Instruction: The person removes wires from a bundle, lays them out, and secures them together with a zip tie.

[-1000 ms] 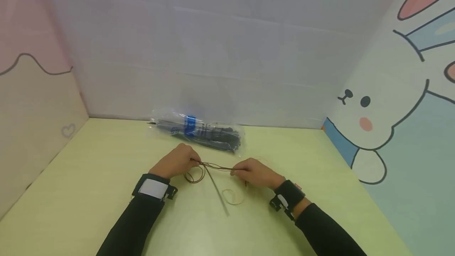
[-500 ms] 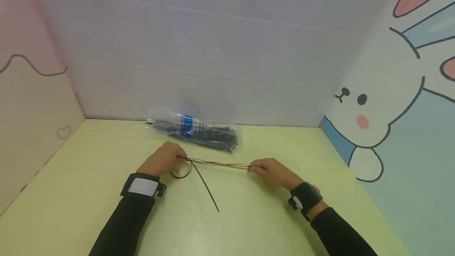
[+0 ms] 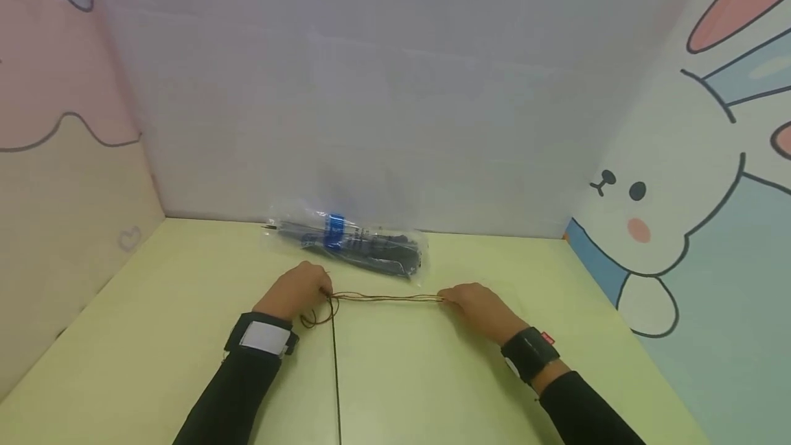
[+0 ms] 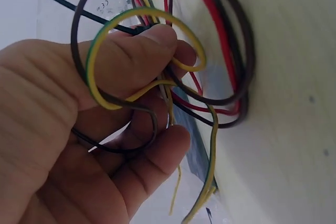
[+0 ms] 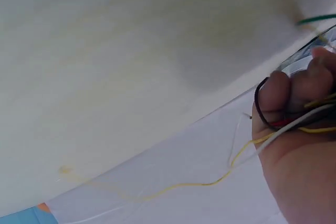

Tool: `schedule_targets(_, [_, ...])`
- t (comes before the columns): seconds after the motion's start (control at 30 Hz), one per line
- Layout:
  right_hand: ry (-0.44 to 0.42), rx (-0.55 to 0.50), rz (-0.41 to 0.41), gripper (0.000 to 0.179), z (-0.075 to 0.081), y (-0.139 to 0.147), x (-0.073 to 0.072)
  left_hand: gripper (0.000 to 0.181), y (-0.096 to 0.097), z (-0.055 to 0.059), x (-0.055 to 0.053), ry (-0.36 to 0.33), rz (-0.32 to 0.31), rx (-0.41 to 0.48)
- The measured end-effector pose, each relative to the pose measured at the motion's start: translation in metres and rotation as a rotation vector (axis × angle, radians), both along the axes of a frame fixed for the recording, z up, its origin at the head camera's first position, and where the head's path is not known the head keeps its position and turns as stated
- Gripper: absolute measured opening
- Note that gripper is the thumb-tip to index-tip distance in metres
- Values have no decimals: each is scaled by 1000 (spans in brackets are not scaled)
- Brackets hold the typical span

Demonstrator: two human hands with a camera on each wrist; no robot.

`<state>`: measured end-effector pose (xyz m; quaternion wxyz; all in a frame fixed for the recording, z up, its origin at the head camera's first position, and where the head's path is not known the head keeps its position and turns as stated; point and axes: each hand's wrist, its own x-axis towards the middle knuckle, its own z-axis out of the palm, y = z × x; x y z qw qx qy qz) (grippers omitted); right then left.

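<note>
A bundle of thin electrical wires (image 3: 389,299) stretches between both hands above the table. My left hand (image 3: 299,292) pinches its left end between thumb and fingers. Yellow-green (image 4: 147,11), red (image 4: 212,17) and dark wires loop around those fingers in the left wrist view. The same hand holds a dark cable tie (image 3: 336,369), which extends towards the table's near edge; its head sits by the thumb. My right hand (image 3: 480,309) grips the other end of the bundle. A yellow wire (image 5: 202,184) and a grey wire (image 5: 283,129) trail from it in the right wrist view.
Behind the hands, a clear plastic bag (image 3: 349,244) of dark cable ties lies against the back wall (image 3: 395,122). The pale yellow table (image 3: 426,390) has printed panels on its left and right, one with a rabbit (image 3: 655,211).
My right hand has drawn away to the right, pulling the wires straighter between the hands. The cable tie has swung from slanting right to pointing almost straight down the view.
</note>
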<state>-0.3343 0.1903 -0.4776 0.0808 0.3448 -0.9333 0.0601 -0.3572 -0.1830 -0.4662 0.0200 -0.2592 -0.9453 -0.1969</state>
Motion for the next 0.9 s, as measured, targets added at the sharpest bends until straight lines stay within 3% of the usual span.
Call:
schedule_targets(0.2, [80,59,16,15,-5,3,1,21,5,-4,6,-37,61,-27])
schedule_targets(0.33, [168,83,17,10,-8,3,0,21,6,-5,5,-36,67,-37])
schedule_targets(0.43, [209,100,9,10,-9,4,1,24,3,-5,4,-33,105,-44])
schedule_targets(0.53, [198,111,18,12,-10,6,1,27,-2,-5,4,-42,143,-54])
schedule_targets(0.63, [167,96,16,16,-10,10,1,28,-5,-5,4,-41,139,-54])
schedule_targets(0.9, [126,51,-62,21,-9,23,-10,29,-10,-3,0,16,161,-62])
